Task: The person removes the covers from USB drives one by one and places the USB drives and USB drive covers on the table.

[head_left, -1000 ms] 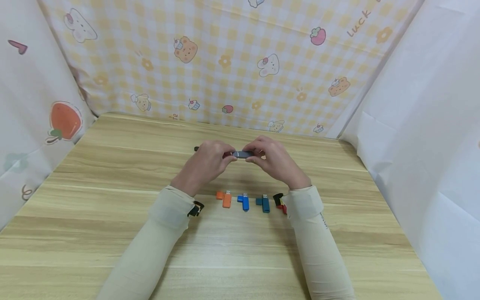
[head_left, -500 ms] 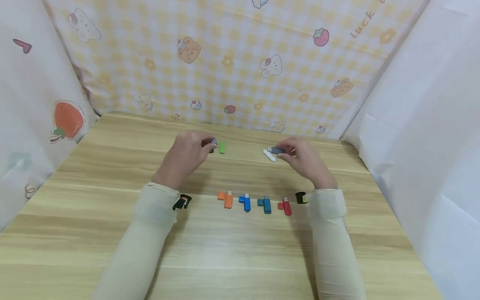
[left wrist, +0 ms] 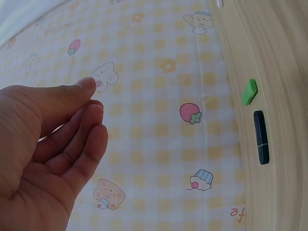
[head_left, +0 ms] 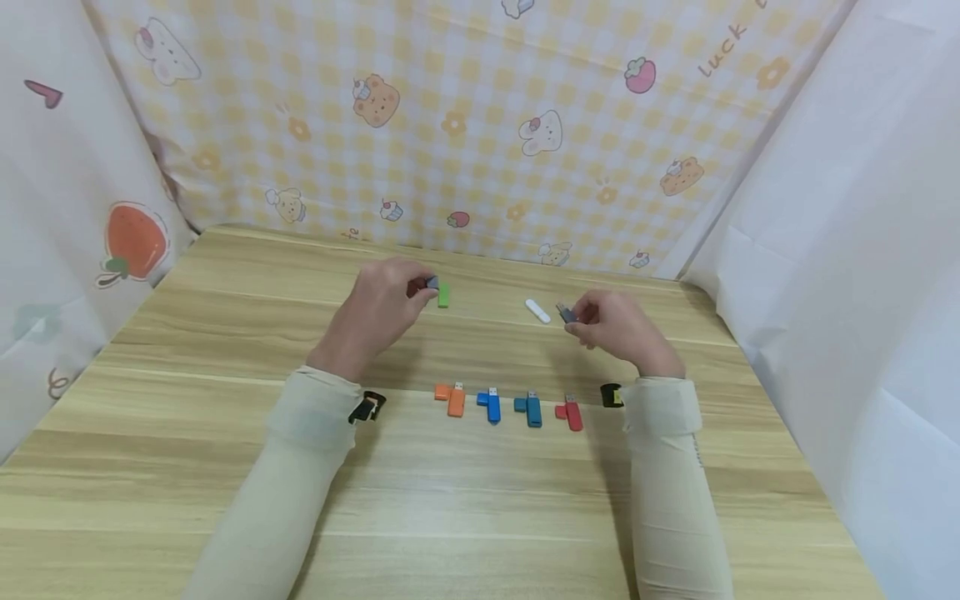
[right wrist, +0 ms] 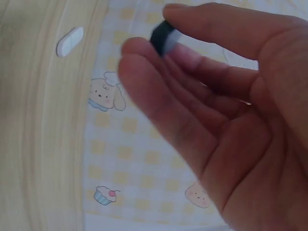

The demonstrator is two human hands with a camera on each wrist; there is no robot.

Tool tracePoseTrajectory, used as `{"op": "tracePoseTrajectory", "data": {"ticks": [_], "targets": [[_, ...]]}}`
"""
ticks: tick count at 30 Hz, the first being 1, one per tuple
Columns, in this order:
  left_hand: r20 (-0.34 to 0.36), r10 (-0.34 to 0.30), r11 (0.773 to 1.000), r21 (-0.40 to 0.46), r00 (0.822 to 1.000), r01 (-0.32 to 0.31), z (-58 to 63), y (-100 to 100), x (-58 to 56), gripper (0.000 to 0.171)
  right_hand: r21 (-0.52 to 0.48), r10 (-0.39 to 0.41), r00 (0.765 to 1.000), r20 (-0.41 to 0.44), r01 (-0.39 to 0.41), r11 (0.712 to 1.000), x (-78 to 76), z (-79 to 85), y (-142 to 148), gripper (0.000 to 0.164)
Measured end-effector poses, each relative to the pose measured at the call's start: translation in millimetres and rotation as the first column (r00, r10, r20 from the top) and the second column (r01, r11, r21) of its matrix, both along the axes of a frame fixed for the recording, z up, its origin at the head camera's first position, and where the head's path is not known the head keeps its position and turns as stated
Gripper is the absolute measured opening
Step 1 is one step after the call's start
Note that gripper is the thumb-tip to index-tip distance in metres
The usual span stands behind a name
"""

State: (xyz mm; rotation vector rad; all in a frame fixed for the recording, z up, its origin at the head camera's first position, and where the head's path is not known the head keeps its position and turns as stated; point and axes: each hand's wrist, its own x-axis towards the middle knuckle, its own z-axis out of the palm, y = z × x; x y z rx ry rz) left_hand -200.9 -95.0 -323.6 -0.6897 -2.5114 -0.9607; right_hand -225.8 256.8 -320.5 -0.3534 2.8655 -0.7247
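In the head view my left hand point(head_left: 377, 307) pinches a small dark grey cap point(head_left: 432, 282) between thumb and fingertips, above the table. My right hand point(head_left: 621, 330) holds a dark grey USB stick point(head_left: 567, 316) by its body; the bare metal connector points up and left. Cap and stick are well apart. A green USB stick point(head_left: 443, 296) lies just beyond my left fingertips, partly covered. Beside it in the left wrist view is a black USB stick point(left wrist: 261, 137), which my left hand hides from the head camera. Left of my right hand lies a white USB stick point(head_left: 537, 311).
Nearer on the wooden table, uncapped USB sticks lie in a row: orange point(head_left: 456, 401), blue point(head_left: 492, 406), teal point(head_left: 533, 409) and red point(head_left: 573, 413). Each has its cap at its left. A checked curtain point(head_left: 465, 167) closes the back, with white cloth point(head_left: 847, 208) at the right.
Both hands first met at the grey USB stick, then separated, pulling its cap off leftward. Since half a second ago the right hand has shifted right and nearer, and the stick has tilted.
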Motion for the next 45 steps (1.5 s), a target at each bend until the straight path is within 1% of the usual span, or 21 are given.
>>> {"op": "tracePoseTrajectory", "data": {"ticks": [4,9,13,16,20,23,27,29,33,38,42,45], "targets": [[-0.001,-0.007,1.000,-0.006,1.000,0.007,-2.1,4,0.2,0.017,0.032,0.020,0.993,0.114,-0.024,0.999,-1.9,-6.9,2,0.015],[-0.015,-0.034,0.999,-0.031,0.999,0.033,-5.9,12,-0.2,0.009,0.119,0.029,0.969,0.244,-0.060,0.991,-3.9,-15.0,1,0.018],[0.009,-0.053,0.998,-0.044,0.999,0.053,-7.7,19,1.2,0.007,0.138,-0.006,0.940,0.342,-0.044,0.989,-4.1,-20.7,-1,0.017],[0.047,-0.054,0.997,-0.055,0.997,0.057,-8.2,24,3.0,0.008,0.136,-0.048,0.921,0.388,-0.006,0.991,-3.5,-24.5,-2,0.017],[0.077,-0.040,0.996,-0.082,0.996,0.047,-9.1,27,4.9,0.012,0.138,-0.101,0.903,0.419,0.047,0.989,-2.7,-28.8,-5,0.022],[0.088,-0.032,0.995,-0.094,0.996,0.040,-10.3,29,5.0,0.013,0.136,-0.110,0.891,0.440,0.055,0.989,-2.7,-31.5,-8,0.021],[0.095,-0.036,0.993,-0.105,0.995,0.046,-10.9,31,5.0,0.013,0.140,-0.099,0.872,0.480,0.035,0.990,-3.3,-34.2,-10,0.015],[0.099,-0.041,0.992,-0.113,0.994,0.052,-10.4,34,5.6,0.012,0.149,-0.096,0.864,0.494,0.025,0.989,-3.6,-34.8,-10,0.016],[0.110,-0.050,0.989,-0.134,0.993,0.064,-10.7,38,5.8,0.011,0.164,-0.097,0.860,0.501,0.015,0.986,-3.6,-34.5,-10,0.021],[0.117,-0.048,0.985,-0.160,0.992,0.066,-11.8,42,6.6,0.012,0.183,-0.107,0.858,0.502,0.016,0.983,-4.0,-34.2,-10,0.020],[0.116,-0.044,0.981,-0.185,0.992,0.065,-13.1,43,7.5,0.012,0.172,-0.095,0.857,0.507,0.007,0.985,-3.7,-33.6,-9,0.022],[0.113,-0.043,0.975,-0.212,0.993,0.066,-15.0,44,8.4,0.014,0.173,-0.091,0.862,0.499,0.004,0.985,-3.3,-31.2,-7,0.020]]}}
